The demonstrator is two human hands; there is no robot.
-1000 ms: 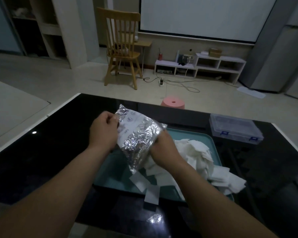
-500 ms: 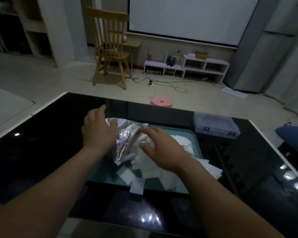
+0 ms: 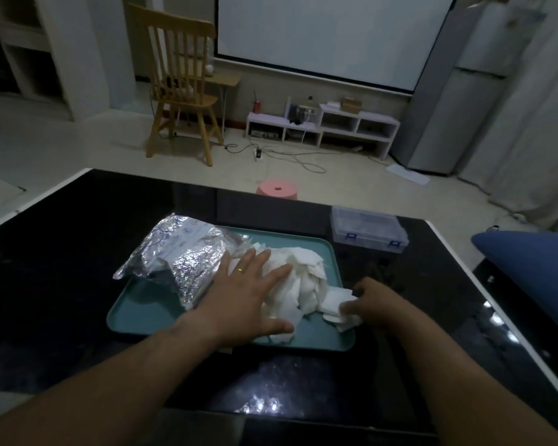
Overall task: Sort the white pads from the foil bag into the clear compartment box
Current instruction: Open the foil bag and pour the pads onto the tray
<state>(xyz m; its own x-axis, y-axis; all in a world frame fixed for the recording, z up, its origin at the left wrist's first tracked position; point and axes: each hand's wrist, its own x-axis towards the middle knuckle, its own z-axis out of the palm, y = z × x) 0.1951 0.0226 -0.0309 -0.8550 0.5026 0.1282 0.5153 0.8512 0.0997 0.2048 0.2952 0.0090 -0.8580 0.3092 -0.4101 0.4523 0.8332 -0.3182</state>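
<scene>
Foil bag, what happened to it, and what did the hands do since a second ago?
The foil bag was held up in both hands; now it is let go and lies on the teal tray. The left hand moved to rest flat on the white pads. The right hand moved right and curls its fingers on loose pads at the tray's edge. The clear compartment box stayed closed, untouched.

Foil bag (image 3: 178, 255) was crinkled silver, with a whitish panel carrying faint blue print. White pads (image 3: 298, 278) were plain white, no markings seen. Tray (image 3: 142, 312) was flat teal. Table (image 3: 62, 268) was glossy black with a pale edge strip. Compartment box (image 3: 368, 228) was clear with blue latches. Stool (image 3: 277, 189) was pink, chair (image 3: 181, 75) yellowish wood, cushion (image 3: 535, 268) dark blue. Ring (image 3: 240, 270) was gold.
</scene>
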